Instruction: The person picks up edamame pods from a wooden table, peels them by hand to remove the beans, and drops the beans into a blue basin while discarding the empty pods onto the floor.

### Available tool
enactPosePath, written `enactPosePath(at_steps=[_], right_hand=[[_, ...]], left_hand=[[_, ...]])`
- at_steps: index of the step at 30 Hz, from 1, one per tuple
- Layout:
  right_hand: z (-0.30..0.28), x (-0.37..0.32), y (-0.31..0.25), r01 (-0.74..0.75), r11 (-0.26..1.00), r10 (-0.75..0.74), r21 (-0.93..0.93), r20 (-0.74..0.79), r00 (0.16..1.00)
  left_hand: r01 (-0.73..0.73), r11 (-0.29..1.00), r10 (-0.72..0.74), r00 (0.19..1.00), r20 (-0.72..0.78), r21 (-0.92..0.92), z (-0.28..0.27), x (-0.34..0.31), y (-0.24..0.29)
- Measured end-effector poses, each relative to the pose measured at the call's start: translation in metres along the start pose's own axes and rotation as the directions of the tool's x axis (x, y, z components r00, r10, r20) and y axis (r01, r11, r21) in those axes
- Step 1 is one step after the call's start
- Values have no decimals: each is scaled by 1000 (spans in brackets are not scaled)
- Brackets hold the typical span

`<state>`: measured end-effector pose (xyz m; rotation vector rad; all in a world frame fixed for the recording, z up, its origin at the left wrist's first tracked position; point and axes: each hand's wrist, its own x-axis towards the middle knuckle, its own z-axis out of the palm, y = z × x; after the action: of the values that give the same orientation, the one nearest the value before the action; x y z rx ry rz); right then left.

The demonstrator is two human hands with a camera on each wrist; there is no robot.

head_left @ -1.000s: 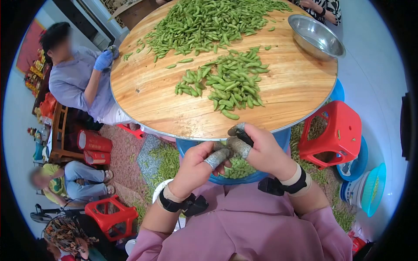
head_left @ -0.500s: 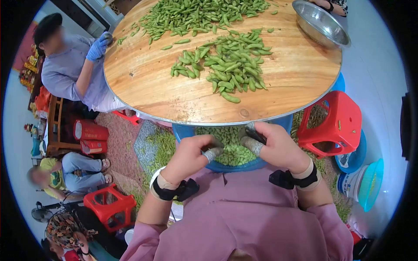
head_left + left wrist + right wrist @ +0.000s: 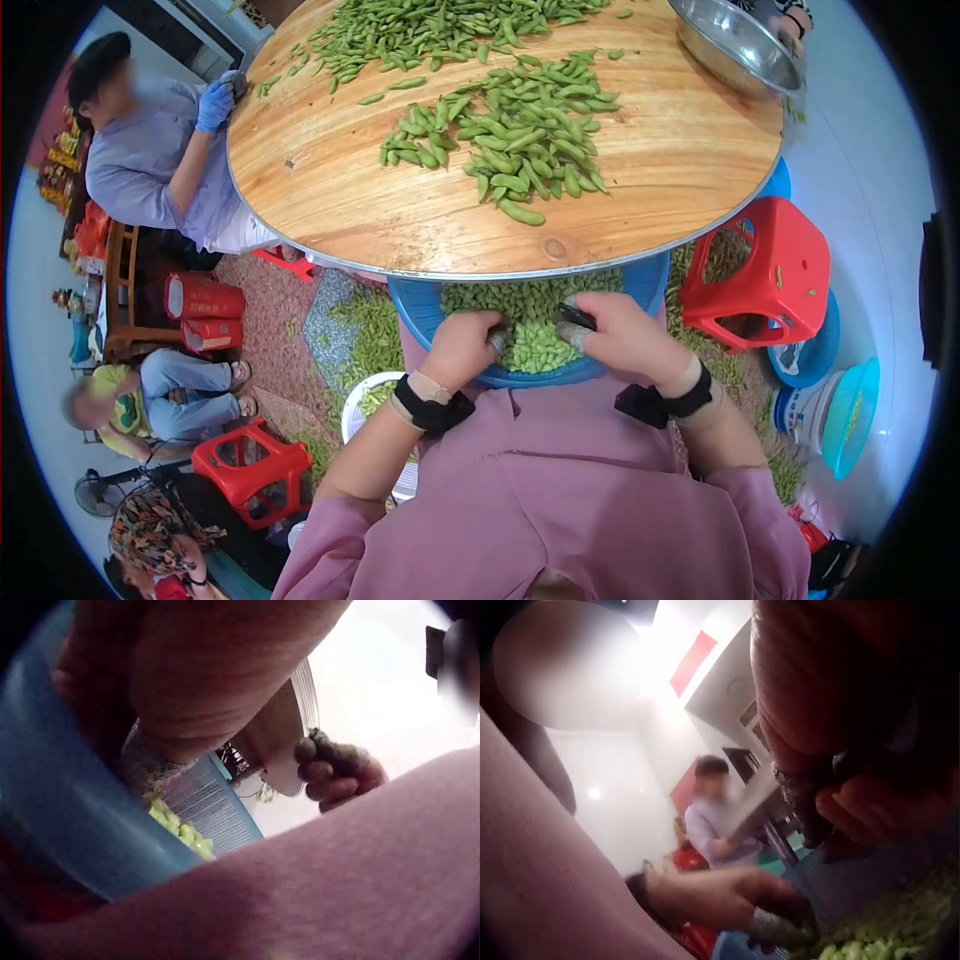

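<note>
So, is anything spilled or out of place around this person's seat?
Yes. Green pods are scattered over the floor left of the blue basin and around the red stool on the right, off the wooden table where the rest are heaped. Nothing looks broken.

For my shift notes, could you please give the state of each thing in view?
blue basin: under the table edge, part-filled with shelled beans.
left hand: fingers curled, taped, over the beans; grip unclear.
right hand: likewise curled over the beans; grip unclear.
pods: unshelled, heaped loose on the table.
metal bowl: upright on the table.
red stool: upright, nobody on it.
</note>
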<state>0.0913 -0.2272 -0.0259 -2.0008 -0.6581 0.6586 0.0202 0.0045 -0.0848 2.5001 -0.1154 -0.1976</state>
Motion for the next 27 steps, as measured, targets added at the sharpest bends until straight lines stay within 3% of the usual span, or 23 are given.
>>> enactPosePath(at_steps=[1, 2, 4, 6, 14, 17, 19, 20, 22, 25, 27], right_hand=[[5, 7, 11, 23, 992, -19, -123, 35, 999], [12, 13, 20, 24, 992, -20, -121, 35, 999], [26, 28, 32, 127, 930, -146, -346, -29, 989], [33, 40, 32, 125, 908, -134, -399, 5, 991], [61, 72, 30, 184, 766, -121, -616, 142, 982], [63, 77, 28, 141, 776, -68, -615, 140, 988], [63, 81, 28, 121, 710, -20, -694, 152, 988], [62, 79, 30, 121, 709, -19, -695, 153, 988], [56, 72, 39, 164, 874, -187, -457, -6, 982], [37, 68, 48, 124, 934, -98, -335, 92, 991], [30, 59, 51, 149, 941, -144, -304, 38, 989]], left_hand=[[0, 1000, 0, 1000, 2, 1, -2, -2, -1], [25, 999, -27, 999, -39, -30, -4, -5, -2], [51, 997, -56, 995, -80, -61, -10, -10, -1], [196, 958, -214, 974, -68, -208, -20, -17, 5], [213, 944, -225, 974, -17, -253, -24, -31, -6], [191, 935, -211, 977, -35, -300, -23, -31, -4], [183, 925, -210, 977, -45, -333, -24, -30, -2], [200, 898, -234, 971, -42, -393, -23, -30, -2], [218, 863, -263, 964, -37, -455, -21, -32, -8], [216, 854, -258, 966, -24, -474, -16, -32, -19], [239, 871, -271, 962, -14, -429, -18, -32, -16]])
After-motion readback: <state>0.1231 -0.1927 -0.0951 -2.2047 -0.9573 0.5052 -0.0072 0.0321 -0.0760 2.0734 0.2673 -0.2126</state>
